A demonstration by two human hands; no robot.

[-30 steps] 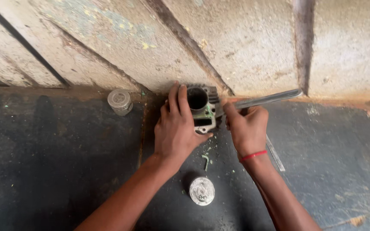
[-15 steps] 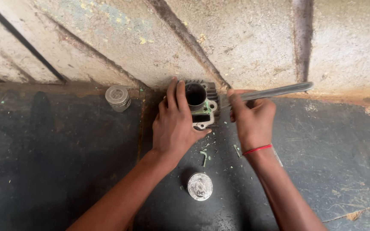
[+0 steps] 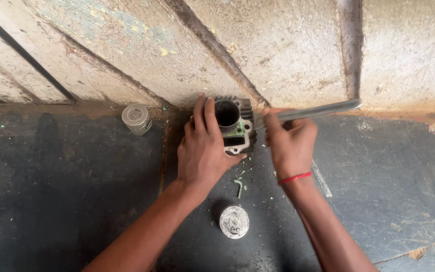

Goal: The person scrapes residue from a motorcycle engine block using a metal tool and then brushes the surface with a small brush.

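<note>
Against the base of the rough wall (image 3: 288, 55), an engine cylinder block (image 3: 233, 126) is stood on the dark floor (image 3: 76, 201), bore upward. It is steadied by the left hand (image 3: 202, 151), whose fingers are spread flat over its near side. A flat metal blade (image 3: 310, 111) is gripped tightly in the closed right hand (image 3: 289, 143), its tip at the block's top face. Green gasket flakes (image 3: 239, 185) are scattered close by. Scraping is judged best done with the blade kept low and flat, so the face is not gouged. Two pistons (image 3: 234, 221) (image 3: 136, 119) are left apart.
</note>
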